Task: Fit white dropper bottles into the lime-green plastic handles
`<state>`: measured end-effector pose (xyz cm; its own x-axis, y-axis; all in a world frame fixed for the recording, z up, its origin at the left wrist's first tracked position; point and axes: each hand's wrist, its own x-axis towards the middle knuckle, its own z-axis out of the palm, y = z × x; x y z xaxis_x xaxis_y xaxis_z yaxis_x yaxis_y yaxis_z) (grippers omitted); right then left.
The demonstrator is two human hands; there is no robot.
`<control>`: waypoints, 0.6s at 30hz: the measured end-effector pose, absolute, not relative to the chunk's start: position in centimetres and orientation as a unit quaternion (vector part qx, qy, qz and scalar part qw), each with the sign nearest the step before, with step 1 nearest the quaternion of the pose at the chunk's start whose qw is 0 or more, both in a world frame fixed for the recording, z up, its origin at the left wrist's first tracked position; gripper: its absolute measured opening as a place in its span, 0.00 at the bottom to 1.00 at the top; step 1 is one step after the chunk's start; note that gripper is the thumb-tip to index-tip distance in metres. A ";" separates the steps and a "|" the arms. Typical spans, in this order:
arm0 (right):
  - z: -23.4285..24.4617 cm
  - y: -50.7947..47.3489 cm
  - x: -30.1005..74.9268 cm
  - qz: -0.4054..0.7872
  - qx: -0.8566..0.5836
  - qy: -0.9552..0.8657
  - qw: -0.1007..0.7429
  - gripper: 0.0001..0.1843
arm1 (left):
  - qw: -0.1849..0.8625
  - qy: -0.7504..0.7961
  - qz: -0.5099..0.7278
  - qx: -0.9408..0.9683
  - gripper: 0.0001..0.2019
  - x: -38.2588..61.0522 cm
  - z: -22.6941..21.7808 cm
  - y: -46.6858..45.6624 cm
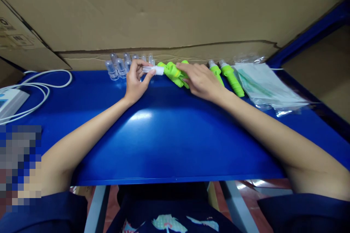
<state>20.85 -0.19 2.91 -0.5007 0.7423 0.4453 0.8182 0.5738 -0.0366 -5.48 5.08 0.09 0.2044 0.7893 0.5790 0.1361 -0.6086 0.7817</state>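
Observation:
My left hand [137, 80] is closed, pinching a small clear plastic bottle with a white end [159, 70] between thumb and fingers; it lies sideways, white end to the right. My right hand [201, 79] curls its fingers over a pile of bright green rubbery sleeves [172, 72], with a green sleeve [182, 74] between fingers and thumb; the exact grip is partly hidden. Several clear plastic caps [111, 70] stand behind and left of my left hand. Right of my right hand lie two green-sleeved bottles [232, 80] with clear tops.
On the right, clear plastic bags [269, 83] hold something white and green. A white cable [46, 85] coils beside a white device [12, 102] at the left. Cardboard [164, 11] walls the back of the blue table [169, 142].

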 end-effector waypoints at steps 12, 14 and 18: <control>2.2 -0.6 20.1 -0.115 -0.446 -0.867 0.191 0.30 | 0.348 0.298 0.528 0.715 0.26 -5.0 -0.3 4.5; 2.1 -0.7 20.0 -0.113 -0.440 -0.870 0.191 0.29 | 0.348 0.294 0.528 0.716 0.25 -5.0 -0.3 4.4; 2.1 -0.9 19.6 -0.105 -0.415 -0.881 0.203 0.28 | 0.333 0.254 0.538 0.732 0.23 -4.9 -0.6 4.5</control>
<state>19.64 -0.91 2.05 -0.5734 0.6885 0.4441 0.7735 0.6336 0.0163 -4.89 4.49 -0.59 0.2928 0.7296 0.6181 0.0132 -0.6494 0.7603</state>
